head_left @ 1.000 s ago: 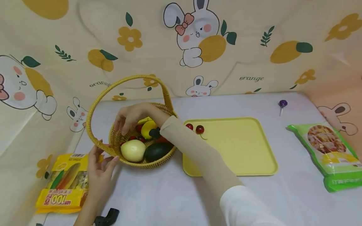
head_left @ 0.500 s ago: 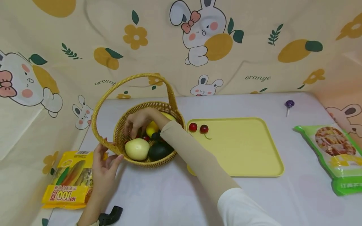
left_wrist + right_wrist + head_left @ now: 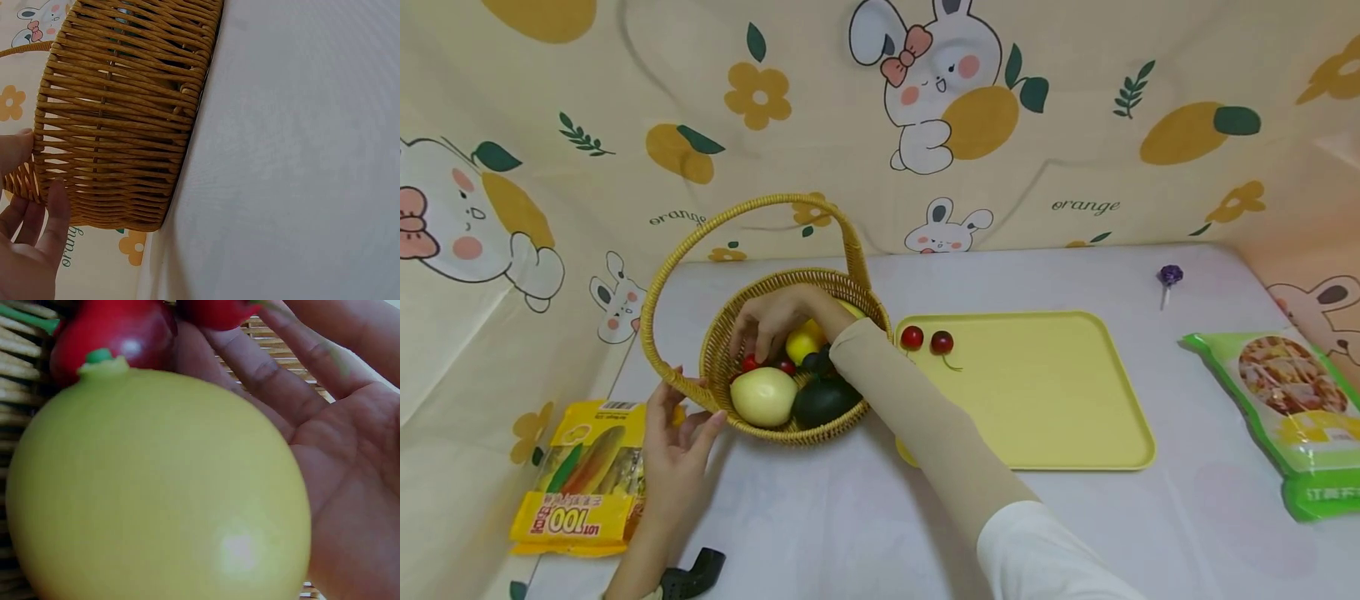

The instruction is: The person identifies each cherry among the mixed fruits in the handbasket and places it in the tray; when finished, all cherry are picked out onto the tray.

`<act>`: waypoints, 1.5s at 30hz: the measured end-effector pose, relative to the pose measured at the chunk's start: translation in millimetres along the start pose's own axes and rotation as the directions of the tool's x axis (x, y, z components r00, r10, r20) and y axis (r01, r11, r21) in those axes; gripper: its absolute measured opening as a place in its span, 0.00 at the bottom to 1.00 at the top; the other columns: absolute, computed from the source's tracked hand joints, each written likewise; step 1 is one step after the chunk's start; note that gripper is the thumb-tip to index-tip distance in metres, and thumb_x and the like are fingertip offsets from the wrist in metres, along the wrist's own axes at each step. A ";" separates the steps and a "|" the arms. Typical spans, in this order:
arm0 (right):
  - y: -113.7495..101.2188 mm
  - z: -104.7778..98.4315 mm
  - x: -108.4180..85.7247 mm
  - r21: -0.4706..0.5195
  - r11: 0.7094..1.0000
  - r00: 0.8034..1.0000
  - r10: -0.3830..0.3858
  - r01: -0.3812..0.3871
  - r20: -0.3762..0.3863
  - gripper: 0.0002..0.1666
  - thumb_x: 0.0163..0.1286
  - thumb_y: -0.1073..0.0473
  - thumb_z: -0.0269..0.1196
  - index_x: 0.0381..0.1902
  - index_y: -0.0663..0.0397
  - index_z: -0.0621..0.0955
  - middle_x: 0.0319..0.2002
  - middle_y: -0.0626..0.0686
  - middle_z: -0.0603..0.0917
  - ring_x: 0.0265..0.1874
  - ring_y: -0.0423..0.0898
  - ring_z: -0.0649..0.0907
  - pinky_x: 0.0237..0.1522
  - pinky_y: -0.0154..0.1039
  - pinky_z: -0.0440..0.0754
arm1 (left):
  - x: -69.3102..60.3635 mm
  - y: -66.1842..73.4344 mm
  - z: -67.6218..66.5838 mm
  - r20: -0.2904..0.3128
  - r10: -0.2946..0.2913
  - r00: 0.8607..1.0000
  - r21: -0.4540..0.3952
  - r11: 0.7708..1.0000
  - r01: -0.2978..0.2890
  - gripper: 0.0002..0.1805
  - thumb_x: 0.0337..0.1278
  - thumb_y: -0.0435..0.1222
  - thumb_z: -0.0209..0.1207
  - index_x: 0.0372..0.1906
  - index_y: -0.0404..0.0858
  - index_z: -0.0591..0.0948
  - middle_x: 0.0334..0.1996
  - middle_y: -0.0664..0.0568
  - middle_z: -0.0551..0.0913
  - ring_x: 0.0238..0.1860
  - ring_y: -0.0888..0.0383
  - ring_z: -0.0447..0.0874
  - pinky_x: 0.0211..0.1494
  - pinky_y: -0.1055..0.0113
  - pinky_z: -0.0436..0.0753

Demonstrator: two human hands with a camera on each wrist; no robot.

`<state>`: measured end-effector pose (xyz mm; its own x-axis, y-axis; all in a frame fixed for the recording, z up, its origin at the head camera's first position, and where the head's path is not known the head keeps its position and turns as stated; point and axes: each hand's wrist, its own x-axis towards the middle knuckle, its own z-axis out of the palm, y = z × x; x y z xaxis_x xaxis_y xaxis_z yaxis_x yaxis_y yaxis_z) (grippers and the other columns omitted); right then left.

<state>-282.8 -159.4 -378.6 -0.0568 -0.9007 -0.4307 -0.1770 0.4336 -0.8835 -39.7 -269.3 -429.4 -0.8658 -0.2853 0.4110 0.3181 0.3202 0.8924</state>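
One glossy, round red cherry point(image 3: 215, 312) is inside the golden woven basket point(image 3: 125, 125), at the right grip point(image 3: 778, 315), whose fingertips are hidden: pinched or merely touched, I cannot tell. Likely light, hard and slippery, it suits a hold round its sides. The left grip point(image 3: 677, 444) pinches the basket's rim. The right wrist view crops the cherry.

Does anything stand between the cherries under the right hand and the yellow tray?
Yes. The rim of the basket stands between the cherries and the tray, with the beige sleeve crossing over it. Yellow fruit also lies on their tray side.
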 end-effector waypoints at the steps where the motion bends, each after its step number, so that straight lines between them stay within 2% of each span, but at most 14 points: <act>1: 0.1 0.0 -0.8 0.001 1.000 1.000 -0.004 0.004 0.003 0.23 0.64 0.77 0.63 0.58 0.68 0.79 0.44 0.58 0.83 0.41 0.46 0.82 0.45 0.39 0.86 | 0.3 -2.2 -0.1 -0.001 -0.001 1.000 -0.010 1.000 0.001 0.44 0.56 0.12 0.57 0.76 0.38 0.60 0.61 0.34 0.67 0.62 0.48 0.69 0.57 0.74 0.80; 8: -4.1 0.7 -5.8 -0.061 0.997 0.999 -0.040 0.040 -0.001 0.18 0.63 0.74 0.66 0.52 0.68 0.82 0.34 0.54 0.82 0.32 0.43 0.80 0.43 0.42 0.85 | 1.5 -10.2 1.4 0.004 0.032 0.999 -0.017 0.999 -0.032 0.44 0.55 0.12 0.58 0.75 0.38 0.60 0.60 0.35 0.68 0.61 0.49 0.69 0.55 0.75 0.80; 11: -11.0 2.3 -12.0 -0.094 0.992 0.995 -0.091 0.088 -0.028 0.15 0.64 0.71 0.67 0.49 0.67 0.82 0.33 0.54 0.82 0.30 0.44 0.79 0.41 0.44 0.84 | 1.6 -9.5 1.8 0.000 0.033 0.999 -0.036 0.999 -0.033 0.43 0.55 0.13 0.58 0.75 0.37 0.60 0.59 0.34 0.68 0.61 0.50 0.69 0.55 0.75 0.81; 14: -18.8 4.7 -25.4 -0.152 0.974 0.982 -0.179 0.169 -0.054 0.13 0.64 0.68 0.69 0.47 0.64 0.83 0.34 0.54 0.82 0.30 0.47 0.78 0.37 0.44 0.82 | 1.1 -9.1 0.3 -0.010 0.026 1.000 -0.041 0.999 -0.027 0.43 0.55 0.13 0.57 0.75 0.38 0.61 0.59 0.34 0.68 0.60 0.50 0.70 0.55 0.74 0.81; 17: -21.2 8.7 -49.7 -0.216 0.935 0.950 -0.304 0.281 -0.078 0.13 0.63 0.66 0.70 0.45 0.61 0.82 0.37 0.54 0.82 0.33 0.49 0.79 0.37 0.41 0.82 | 0.2 -9.1 -1.7 -0.011 0.036 0.999 -0.028 0.999 -0.036 0.43 0.55 0.12 0.57 0.75 0.37 0.61 0.59 0.34 0.68 0.60 0.50 0.69 0.55 0.75 0.80; 19: -17.3 11.9 -71.8 -0.231 0.906 0.917 -0.385 0.354 -0.107 0.13 0.62 0.67 0.71 0.44 0.62 0.81 0.39 0.55 0.82 0.36 0.50 0.81 0.42 0.40 0.83 | -0.7 -8.7 -2.4 -0.003 0.041 0.999 -0.020 0.999 -0.041 0.42 0.55 0.12 0.57 0.75 0.36 0.60 0.59 0.35 0.68 0.60 0.50 0.69 0.55 0.76 0.80; 22: -2.5 14.4 -111.0 -0.246 0.878 0.863 -0.461 0.411 -0.205 0.15 0.61 0.68 0.71 0.45 0.65 0.80 0.42 0.55 0.82 0.41 0.49 0.82 0.48 0.39 0.84 | -1.5 -7.6 -2.3 0.000 0.021 1.000 -0.027 0.999 -0.021 0.42 0.57 0.13 0.57 0.75 0.37 0.60 0.60 0.38 0.68 0.60 0.51 0.71 0.55 0.75 0.80; 23: 4.2 14.6 -124.9 -0.249 0.878 0.849 -0.467 0.409 -0.247 0.16 0.61 0.68 0.70 0.46 0.65 0.80 0.44 0.55 0.81 0.42 0.49 0.83 0.50 0.39 0.84 | -1.6 -7.2 -2.1 -0.002 0.013 1.000 -0.028 1.000 -0.013 0.42 0.57 0.14 0.57 0.75 0.38 0.60 0.60 0.38 0.68 0.60 0.51 0.71 0.55 0.75 0.80; 26: 30.1 12.9 -164.9 -0.246 0.889 0.803 -0.455 0.387 -0.384 0.20 0.61 0.68 0.70 0.51 0.65 0.79 0.48 0.56 0.82 0.45 0.49 0.83 0.52 0.41 0.84 | -1.5 -6.5 -1.7 -0.009 0.000 1.000 -0.020 1.000 0.000 0.42 0.58 0.14 0.57 0.75 0.38 0.60 0.61 0.38 0.68 0.59 0.51 0.72 0.55 0.75 0.81; 31: 80.2 10.4 -221.8 -0.168 0.933 0.737 -0.355 0.318 -0.576 0.19 0.61 0.67 0.71 0.51 0.63 0.82 0.48 0.58 0.83 0.45 0.53 0.84 0.49 0.46 0.86 | -0.6 -6.0 -1.5 -0.015 -0.023 1.000 -0.015 1.000 0.023 0.41 0.59 0.15 0.57 0.75 0.39 0.60 0.61 0.37 0.67 0.60 0.50 0.72 0.55 0.75 0.80; 34: 108.3 10.5 -245.7 -0.068 0.955 0.726 -0.264 0.288 -0.634 0.16 0.64 0.70 0.68 0.50 0.64 0.82 0.47 0.63 0.82 0.41 0.60 0.84 0.44 0.50 0.87 | -1.4 -5.5 -1.6 -0.017 -0.037 0.999 -0.013 0.999 0.036 0.41 0.59 0.16 0.57 0.75 0.40 0.60 0.61 0.37 0.67 0.59 0.49 0.73 0.56 0.75 0.80; 38: 138.3 13.9 -269.1 0.034 0.971 0.745 -0.159 0.237 -0.648 0.18 0.68 0.72 0.63 0.54 0.69 0.78 0.51 0.71 0.81 0.38 0.68 0.84 0.42 0.50 0.88 | -1.7 -4.9 -1.4 -0.014 -0.035 0.999 -0.015 0.999 0.035 0.41 0.59 0.16 0.57 0.75 0.40 0.60 0.61 0.37 0.67 0.59 0.49 0.73 0.56 0.75 0.81; 42: 159.5 18.3 -283.5 0.082 0.980 0.752 -0.086 0.184 -0.653 0.21 0.73 0.65 0.58 0.61 0.71 0.75 0.54 0.70 0.80 0.45 0.64 0.85 0.51 0.45 0.86 | -0.9 -6.7 -1.4 -0.007 -0.016 1.000 -0.034 0.999 0.016 0.41 0.58 0.15 0.57 0.75 0.38 0.59 0.60 0.37 0.67 0.60 0.50 0.72 0.56 0.74 0.80; 45: 170.6 22.0 -286.7 0.082 0.979 0.732 -0.082 0.186 -0.677 0.20 0.74 0.65 0.57 0.60 0.72 0.76 0.55 0.68 0.81 0.48 0.57 0.85 0.53 0.39 0.84 | -0.2 -6.7 -2.0 -0.005 0.003 1.000 -0.041 0.999 -0.004 0.42 0.57 0.14 0.57 0.75 0.37 0.60 0.60 0.38 0.68 0.61 0.50 0.71 0.56 0.75 0.80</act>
<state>-275.1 173.4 -410.0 -0.6919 -0.7123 -0.1179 -0.1034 0.2594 -0.9602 -40.9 -273.2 -435.1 -0.8630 -0.2883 0.4148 0.3367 0.2840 0.8978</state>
